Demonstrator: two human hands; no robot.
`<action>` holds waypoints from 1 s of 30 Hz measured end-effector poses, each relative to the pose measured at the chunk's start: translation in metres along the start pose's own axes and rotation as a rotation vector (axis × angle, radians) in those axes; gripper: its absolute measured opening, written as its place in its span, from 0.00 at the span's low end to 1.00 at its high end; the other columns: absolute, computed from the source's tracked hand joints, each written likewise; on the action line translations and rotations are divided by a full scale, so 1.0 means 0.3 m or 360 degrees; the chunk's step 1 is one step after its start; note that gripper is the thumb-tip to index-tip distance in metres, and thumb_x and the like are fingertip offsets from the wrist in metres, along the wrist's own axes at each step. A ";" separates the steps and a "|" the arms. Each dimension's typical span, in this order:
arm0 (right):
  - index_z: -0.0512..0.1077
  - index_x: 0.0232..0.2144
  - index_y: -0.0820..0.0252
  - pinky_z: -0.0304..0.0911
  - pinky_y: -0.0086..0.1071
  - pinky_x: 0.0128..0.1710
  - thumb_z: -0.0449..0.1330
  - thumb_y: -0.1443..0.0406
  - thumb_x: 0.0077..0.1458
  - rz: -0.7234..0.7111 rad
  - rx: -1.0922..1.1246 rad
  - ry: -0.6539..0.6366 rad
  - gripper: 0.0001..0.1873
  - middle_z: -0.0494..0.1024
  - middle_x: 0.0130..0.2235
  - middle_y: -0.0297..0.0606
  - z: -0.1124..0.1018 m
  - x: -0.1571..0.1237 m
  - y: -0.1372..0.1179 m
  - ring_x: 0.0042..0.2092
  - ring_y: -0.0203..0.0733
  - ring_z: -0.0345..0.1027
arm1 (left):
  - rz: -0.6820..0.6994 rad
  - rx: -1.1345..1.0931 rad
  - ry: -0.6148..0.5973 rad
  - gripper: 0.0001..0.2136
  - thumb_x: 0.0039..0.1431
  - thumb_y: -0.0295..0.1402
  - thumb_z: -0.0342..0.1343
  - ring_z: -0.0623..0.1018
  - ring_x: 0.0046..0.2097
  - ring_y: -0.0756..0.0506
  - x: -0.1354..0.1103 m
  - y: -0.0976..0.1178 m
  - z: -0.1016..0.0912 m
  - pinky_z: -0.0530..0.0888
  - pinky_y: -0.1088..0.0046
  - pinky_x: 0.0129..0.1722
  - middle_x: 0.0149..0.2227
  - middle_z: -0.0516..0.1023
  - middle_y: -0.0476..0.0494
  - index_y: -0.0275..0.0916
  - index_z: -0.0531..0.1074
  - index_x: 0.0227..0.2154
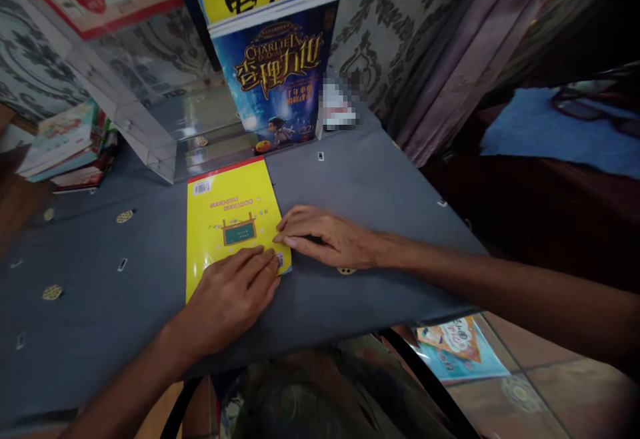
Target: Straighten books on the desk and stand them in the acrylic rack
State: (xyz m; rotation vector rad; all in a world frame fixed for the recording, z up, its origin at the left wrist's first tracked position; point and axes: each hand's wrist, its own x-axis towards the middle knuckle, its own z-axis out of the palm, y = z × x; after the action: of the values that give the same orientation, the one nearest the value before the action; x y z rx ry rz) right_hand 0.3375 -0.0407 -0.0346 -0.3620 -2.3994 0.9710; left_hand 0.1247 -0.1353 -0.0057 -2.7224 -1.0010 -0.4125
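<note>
A yellow book (213, 219) with a red strip along its far edge lies closed on the grey cloth, its print upside down to me. My left hand (237, 295) rests flat on its near part, fingers stretched out together, covering the near edge. At the right edge of the book is my right hand (333, 235), thumb and fingertips brought together in a pinch at the cover's border. How much of the book lies between those fingertips is hard to make out.
Behind the yellow book stands a dark blue book (280, 79) against a clear acrylic stand (145, 129). Several books are stacked (75, 139) at the left. The grey tablecloth (125, 319) ends at the right, near a blue cloth (545, 125) with glasses. A blue book (463, 352) lies low at right.
</note>
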 end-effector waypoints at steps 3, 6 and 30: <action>0.77 0.40 0.61 0.67 0.39 0.48 0.49 0.63 0.69 0.0069 0.0120 -0.0010 0.17 0.82 0.38 0.41 -0.007 -0.006 -0.015 0.43 0.41 0.72 | -0.0053 -0.0055 -0.0018 0.11 0.67 0.27 0.49 0.82 0.44 0.42 -0.001 0.000 -0.001 0.82 0.62 0.41 0.43 0.83 0.39 0.33 0.76 0.45; 0.77 0.42 0.61 0.67 0.37 0.46 0.52 0.62 0.67 0.0104 0.0192 0.0005 0.15 0.82 0.40 0.42 -0.011 -0.003 -0.013 0.42 0.41 0.72 | -0.0064 -0.0063 -0.0027 0.12 0.68 0.27 0.48 0.82 0.44 0.42 0.002 -0.001 -0.006 0.83 0.62 0.41 0.43 0.84 0.39 0.33 0.76 0.45; 0.76 0.33 0.61 0.65 0.39 0.48 0.59 0.60 0.65 -0.0418 -0.0144 -0.0187 0.11 0.78 0.38 0.41 -0.018 -0.010 0.005 0.44 0.41 0.68 | -0.0119 -0.0109 -0.0105 0.13 0.69 0.31 0.51 0.79 0.53 0.41 -0.084 0.000 -0.013 0.79 0.60 0.51 0.51 0.81 0.40 0.33 0.74 0.51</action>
State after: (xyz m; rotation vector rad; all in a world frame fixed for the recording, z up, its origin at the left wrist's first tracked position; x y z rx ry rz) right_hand 0.3430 -0.0379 -0.0334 -0.0193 -2.5224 0.7866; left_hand 0.1056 -0.1514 -0.0105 -2.7824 -1.1287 -0.3786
